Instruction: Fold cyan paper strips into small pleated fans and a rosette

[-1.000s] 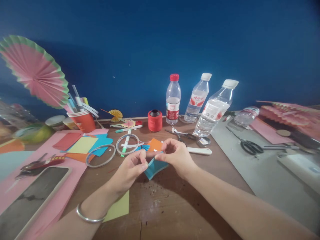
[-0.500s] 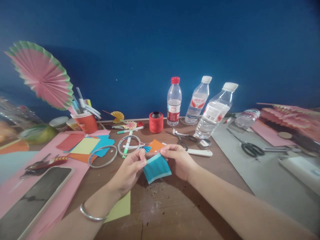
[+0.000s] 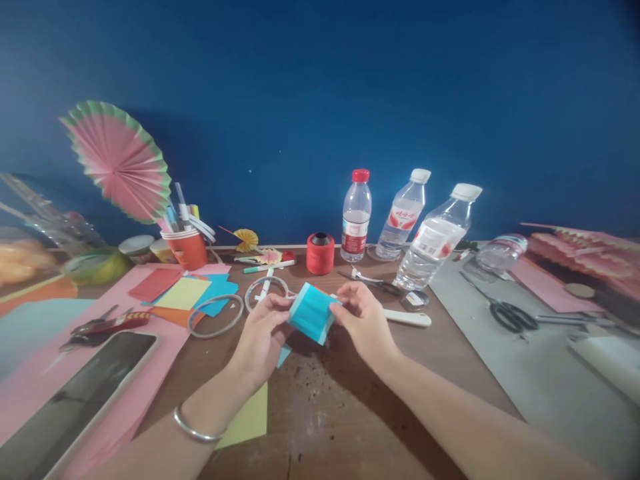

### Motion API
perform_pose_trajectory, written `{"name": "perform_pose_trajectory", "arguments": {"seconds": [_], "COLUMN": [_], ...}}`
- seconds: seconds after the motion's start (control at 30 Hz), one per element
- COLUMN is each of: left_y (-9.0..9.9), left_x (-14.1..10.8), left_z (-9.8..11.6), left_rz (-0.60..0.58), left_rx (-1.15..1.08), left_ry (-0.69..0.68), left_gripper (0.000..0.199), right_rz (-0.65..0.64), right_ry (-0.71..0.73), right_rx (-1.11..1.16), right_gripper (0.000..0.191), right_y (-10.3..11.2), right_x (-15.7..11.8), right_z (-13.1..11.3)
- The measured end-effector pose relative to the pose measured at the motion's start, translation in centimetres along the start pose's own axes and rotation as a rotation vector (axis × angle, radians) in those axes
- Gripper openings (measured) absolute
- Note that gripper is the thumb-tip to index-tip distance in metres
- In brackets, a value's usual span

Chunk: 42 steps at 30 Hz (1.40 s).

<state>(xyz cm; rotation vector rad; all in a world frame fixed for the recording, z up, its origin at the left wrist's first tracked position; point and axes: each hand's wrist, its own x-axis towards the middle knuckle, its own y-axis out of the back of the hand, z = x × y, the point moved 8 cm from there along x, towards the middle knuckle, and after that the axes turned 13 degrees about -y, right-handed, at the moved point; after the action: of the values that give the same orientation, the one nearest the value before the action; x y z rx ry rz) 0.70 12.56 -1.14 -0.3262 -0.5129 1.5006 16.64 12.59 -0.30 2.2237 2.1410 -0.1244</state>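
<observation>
A small blue paper piece (image 3: pixel 311 313) with paler strips along two edges is held above the brown table, tilted. My left hand (image 3: pixel 265 333) pinches its left edge between thumb and fingers. At the right side of the paper, my right hand (image 3: pixel 361 319) has its thumb and fingers closed on the edge. A silver bangle circles my left wrist. Below my left hand a small light-blue scrap (image 3: pixel 283 356) shows. Partly under my left forearm lies a yellow-green sheet (image 3: pixel 250 420).
Behind my hands stand a red thread spool (image 3: pixel 320 255) and three water bottles (image 3: pixel 356 220). Tape rings (image 3: pixel 216 316), coloured papers and a phone (image 3: pixel 85 400) lie left. Black scissors (image 3: pixel 513 316) rest on a grey mat (image 3: pixel 480 347) at right.
The blue paper has turned and risen slightly between my hands, its face now more toward the camera. A light-blue scrap has come into sight below. The whole view has shifted a little.
</observation>
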Motion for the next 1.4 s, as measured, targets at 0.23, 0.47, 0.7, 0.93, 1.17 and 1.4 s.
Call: {"name": "perform_pose_trajectory", "arguments": {"seconds": [0.23,0.47,0.7,0.93,1.17,1.4], "left_y": [-0.7,-0.6,-0.3,0.6,0.1,-0.5], "left_x": [0.0,0.5,0.4,0.4,0.2,-0.3], "left_z": [0.8,1.7,1.5,1.9,2.1,2.9], "left_rz": [-0.174,-0.176,-0.18,-0.079,-0.093,-0.123], "left_rx": [0.394,0.611,0.661,0.695,0.705,0.841], "left_ry": [-0.064,-0.207,-0.252,-0.27,-0.263,-0.326], "left_gripper": [0.024,0.021,0.017,0.011,0.009,0.006], "right_rz": [-0.046,-0.079,-0.077,-0.026,0.012,-0.001], "right_ry": [0.116,0.104,0.04,0.007,-0.032,-0.163], "right_rx": [-0.214,-0.274,-0.184,-0.16,-0.063,0.036], "right_gripper": [0.005,0.01,0.018,0.017,0.01,0.011], "right_y": [-0.4,-0.5,-0.3,-0.1,0.3,0.2], "right_x": [0.0,0.4,0.7,0.8,0.9,0.9], "right_z": [-0.8,-0.3,0.5,0.8,1.5,2.1]}}
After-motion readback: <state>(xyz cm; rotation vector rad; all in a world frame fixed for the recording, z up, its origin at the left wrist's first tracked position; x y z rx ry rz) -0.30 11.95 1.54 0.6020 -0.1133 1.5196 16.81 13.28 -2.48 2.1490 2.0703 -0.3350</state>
